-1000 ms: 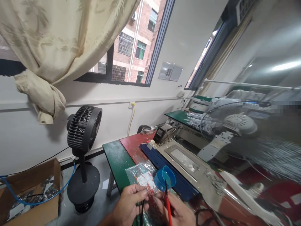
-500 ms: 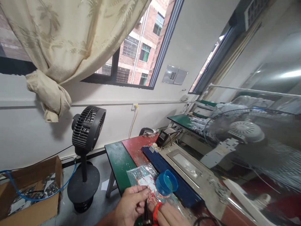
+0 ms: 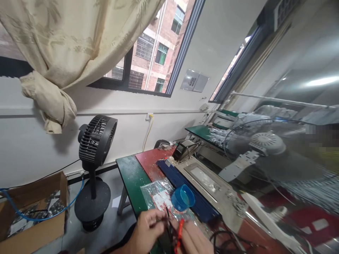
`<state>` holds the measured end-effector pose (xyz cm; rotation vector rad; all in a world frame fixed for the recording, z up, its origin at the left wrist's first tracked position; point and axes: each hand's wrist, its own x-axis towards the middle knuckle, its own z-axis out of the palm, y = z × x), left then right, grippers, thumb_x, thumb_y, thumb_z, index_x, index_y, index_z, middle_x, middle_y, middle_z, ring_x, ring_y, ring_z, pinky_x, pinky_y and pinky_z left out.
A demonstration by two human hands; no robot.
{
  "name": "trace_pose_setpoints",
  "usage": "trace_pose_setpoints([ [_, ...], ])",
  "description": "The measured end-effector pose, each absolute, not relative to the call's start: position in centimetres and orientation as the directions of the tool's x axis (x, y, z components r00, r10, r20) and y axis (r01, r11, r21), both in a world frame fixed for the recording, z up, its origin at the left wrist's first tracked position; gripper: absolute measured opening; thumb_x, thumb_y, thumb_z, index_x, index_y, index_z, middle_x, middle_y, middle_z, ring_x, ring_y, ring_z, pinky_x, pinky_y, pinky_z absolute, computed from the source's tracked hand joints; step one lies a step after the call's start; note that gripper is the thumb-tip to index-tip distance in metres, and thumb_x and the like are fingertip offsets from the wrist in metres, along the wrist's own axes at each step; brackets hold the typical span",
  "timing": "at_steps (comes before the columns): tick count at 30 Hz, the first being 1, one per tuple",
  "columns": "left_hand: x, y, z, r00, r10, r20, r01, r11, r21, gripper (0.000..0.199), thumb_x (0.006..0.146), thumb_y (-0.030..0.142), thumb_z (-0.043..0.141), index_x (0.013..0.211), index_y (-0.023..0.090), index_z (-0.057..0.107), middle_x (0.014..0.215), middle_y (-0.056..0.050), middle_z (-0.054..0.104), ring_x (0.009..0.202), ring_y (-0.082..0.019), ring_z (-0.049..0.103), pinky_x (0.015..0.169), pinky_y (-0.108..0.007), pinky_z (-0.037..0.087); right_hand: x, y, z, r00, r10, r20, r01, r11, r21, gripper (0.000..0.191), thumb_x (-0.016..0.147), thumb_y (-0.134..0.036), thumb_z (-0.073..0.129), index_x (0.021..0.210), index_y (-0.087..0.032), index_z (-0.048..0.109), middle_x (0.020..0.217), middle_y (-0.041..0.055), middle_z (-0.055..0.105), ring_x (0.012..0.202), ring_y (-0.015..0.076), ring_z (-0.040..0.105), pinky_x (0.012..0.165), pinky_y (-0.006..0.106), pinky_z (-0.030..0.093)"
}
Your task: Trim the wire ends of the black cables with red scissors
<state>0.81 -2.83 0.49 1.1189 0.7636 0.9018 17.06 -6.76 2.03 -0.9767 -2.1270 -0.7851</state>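
My left hand [image 3: 147, 229] is closed at the bottom of the head view, with thumb and forefinger pinched together. What is between those fingers is too small and blurred to name. My right hand [image 3: 196, 238] curls around a red-handled tool [image 3: 180, 231], whose kind is partly hidden. A thin dark pointed piece [image 3: 167, 213] sticks up between the hands; I cannot tell whether it belongs to the tool. Beyond them is a clear plastic bag [image 3: 148, 192] with small red bits and a white label. A blue translucent cup [image 3: 182, 197] stands beside the bag.
The table has a green part [image 3: 129, 176] and a red part [image 3: 148, 160]. A dark blue bar [image 3: 198, 203] and a beige machine [image 3: 225, 208] lie to the right. Black cables [image 3: 230, 240] coil near my right hand. Fans [image 3: 96, 141] and an open carton [image 3: 34, 238] surround the table.
Both hands stay close together while the fingers and the red-handled tool shift slightly. The dark piece now points up between them. The whole view has moved a little.
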Motion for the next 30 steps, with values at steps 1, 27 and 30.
trace_pose_setpoints([
  [1,0.4,-3.2,0.4,0.493,0.869,0.055,-0.118,0.005,0.993,0.027,0.070,0.039,0.063,0.082,0.015,0.067,0.070,-0.002,0.061,0.058,-0.008,0.048,0.055,-0.018,0.037,17.4,-6.8,1.9,-0.447,0.434,0.782,0.824,0.539,0.172,0.030,0.090,-0.017,0.037,0.091,-0.011,0.066,0.071,0.0114,0.070,0.066,0.0192,0.066,0.063,0.027,0.051],
  [27,-3.6,-2.0,-3.8,0.515,0.584,0.627,0.233,-0.800,0.553,0.021,0.081,0.013,0.044,0.089,0.021,0.062,0.073,-0.002,0.058,0.061,-0.009,0.057,0.058,-0.015,0.047,21.1,-3.0,3.2,0.594,0.749,0.293,0.744,-0.374,-0.553,0.047,0.075,-0.058,0.044,0.070,-0.018,0.068,0.041,-0.0007,0.054,0.037,0.0142,0.047,0.040,0.023,0.036],
  [30,-3.7,-1.9,-3.9,0.559,0.554,0.616,0.233,-0.819,0.525,0.020,0.082,0.013,0.044,0.090,0.020,0.062,0.075,-0.002,0.059,0.064,-0.010,0.059,0.062,-0.015,0.048,21.2,-2.9,2.9,0.596,0.743,0.304,0.752,-0.384,-0.536,0.047,0.076,-0.058,0.042,0.067,-0.019,0.067,0.040,-0.0011,0.052,0.037,0.0137,0.047,0.041,0.023,0.035],
])
